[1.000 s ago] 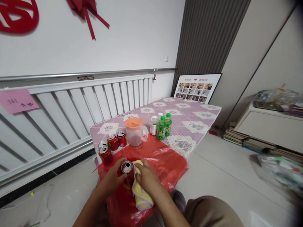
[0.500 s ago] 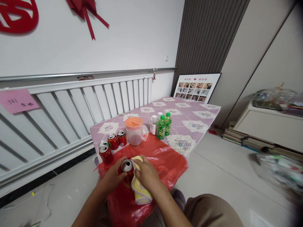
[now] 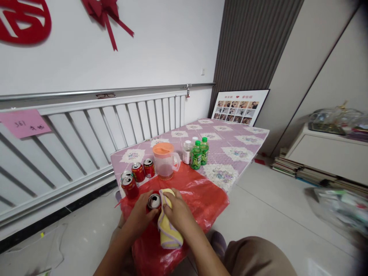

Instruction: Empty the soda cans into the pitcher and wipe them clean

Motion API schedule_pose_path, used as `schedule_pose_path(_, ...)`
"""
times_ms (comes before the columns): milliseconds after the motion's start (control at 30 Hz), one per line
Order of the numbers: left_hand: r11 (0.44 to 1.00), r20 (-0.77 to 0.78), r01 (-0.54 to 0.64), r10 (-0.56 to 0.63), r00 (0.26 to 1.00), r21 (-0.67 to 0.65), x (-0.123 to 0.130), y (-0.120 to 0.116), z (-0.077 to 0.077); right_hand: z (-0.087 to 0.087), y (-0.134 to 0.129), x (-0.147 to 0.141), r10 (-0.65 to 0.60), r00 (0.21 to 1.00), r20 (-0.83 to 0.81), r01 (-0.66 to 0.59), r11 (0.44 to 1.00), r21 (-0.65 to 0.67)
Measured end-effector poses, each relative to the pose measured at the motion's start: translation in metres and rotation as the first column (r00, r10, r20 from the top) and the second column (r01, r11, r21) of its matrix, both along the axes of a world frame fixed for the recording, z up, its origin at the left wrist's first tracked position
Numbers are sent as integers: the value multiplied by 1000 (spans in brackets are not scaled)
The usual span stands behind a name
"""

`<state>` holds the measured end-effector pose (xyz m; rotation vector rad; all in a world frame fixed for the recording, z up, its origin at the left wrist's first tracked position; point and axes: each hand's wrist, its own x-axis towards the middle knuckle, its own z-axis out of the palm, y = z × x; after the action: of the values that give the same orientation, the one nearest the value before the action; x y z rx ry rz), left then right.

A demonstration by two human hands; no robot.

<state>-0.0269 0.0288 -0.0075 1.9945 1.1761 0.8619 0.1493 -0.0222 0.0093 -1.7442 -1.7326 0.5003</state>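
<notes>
An opened red drink can (image 3: 154, 201) stands near the front of the table, over a red plastic sheet (image 3: 198, 195). My left hand (image 3: 140, 212) is wrapped round the can's left side, thumb toward me. My right hand (image 3: 176, 209) grips a folded yellow cloth (image 3: 169, 232) with a pale purple edge and presses it against the can's right side. The cloth hangs down over the red sheet. Beyond my left hand stand several more opened cans, among them a red can (image 3: 129, 187) at the sheet's left edge.
A clear pitcher (image 3: 163, 166) with an orange lid stands behind the can. To its right are green-capped bottles (image 3: 196, 156) and white-capped bottles (image 3: 186, 151). A white radiator (image 3: 115, 126) runs along the left wall. A photo board (image 3: 240, 107) leans at the table's far end.
My left hand has shifted slightly round the can, its thumb now further across the front. The cloth's lower end has moved slightly left. The view has shifted a little.
</notes>
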Motion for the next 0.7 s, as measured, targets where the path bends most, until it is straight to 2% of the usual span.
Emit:
schedule_pose_path(167, 996, -20, -69, 70, 997, 60, 5, -3, -2, -13, -2, -5, -31, 999, 10, 32, 997, -71)
schedule_pose_path(300, 995, -31, -66, 69, 997, 70, 5, -3, -1, -20, -3, -6, -30, 999, 20, 32, 994, -104)
schedule_pose_path(567, 998, -69, -4, 9, 998, 64, 2, -2, 9, 1, 0, -5, -25, 1000, 4, 25, 999, -23)
schedule_pose_path(700, 998, -60, -4, 8, 998, 71, 3, -2, 8, -1, -1, -6, -31, 999, 37, 34, 996, -76)
